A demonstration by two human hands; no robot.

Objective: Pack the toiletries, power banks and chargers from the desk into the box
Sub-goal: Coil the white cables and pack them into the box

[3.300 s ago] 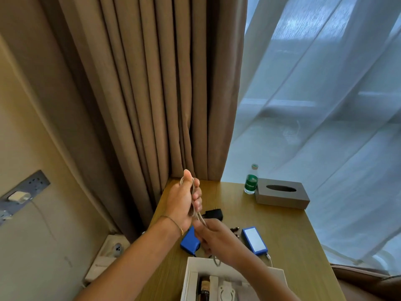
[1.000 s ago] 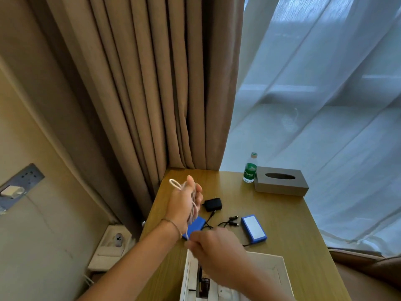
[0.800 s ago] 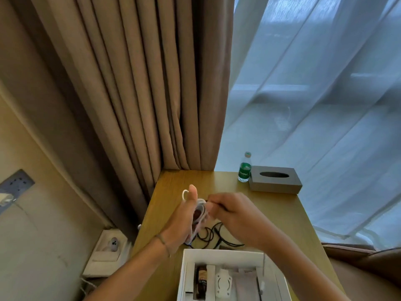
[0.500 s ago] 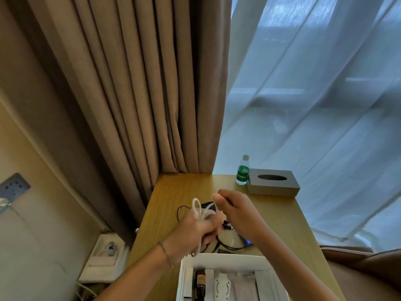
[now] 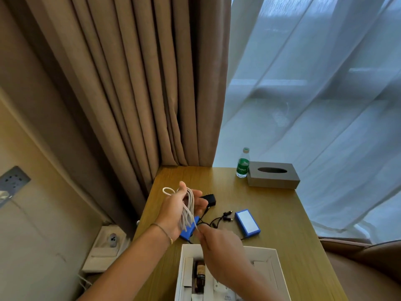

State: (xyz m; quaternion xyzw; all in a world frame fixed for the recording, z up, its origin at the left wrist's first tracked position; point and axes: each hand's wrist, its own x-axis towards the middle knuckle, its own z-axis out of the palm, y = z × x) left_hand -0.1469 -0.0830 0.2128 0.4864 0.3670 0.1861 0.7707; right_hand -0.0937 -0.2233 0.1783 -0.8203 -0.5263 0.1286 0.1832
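My left hand [image 5: 176, 210] is raised over the desk with several loops of a white charging cable [image 5: 188, 208] wound around its palm. My right hand [image 5: 219, 242] pinches the cable's loose end just below the coil, above the white box [image 5: 274, 260]. The box holds a brown bottle [image 5: 199, 278] and white items. On the desk lie a black charger [image 5: 209, 199] with black leads [image 5: 219, 220], a blue power bank [image 5: 247, 221] and a second blue power bank [image 5: 189, 232], partly hidden behind my left hand.
A green-labelled water bottle [image 5: 242, 164] and a grey tissue box [image 5: 273, 175] stand at the desk's far right. Brown curtains [image 5: 134, 83] and sheer curtains [image 5: 314, 94] hang behind. A wall socket panel [image 5: 13, 181] is at left, and floor sockets [image 5: 106, 246] lie below the desk.
My right hand has come down from the top of the coil to its lower end near the box, pulling the cable around my left hand. The view has tilted down slightly.
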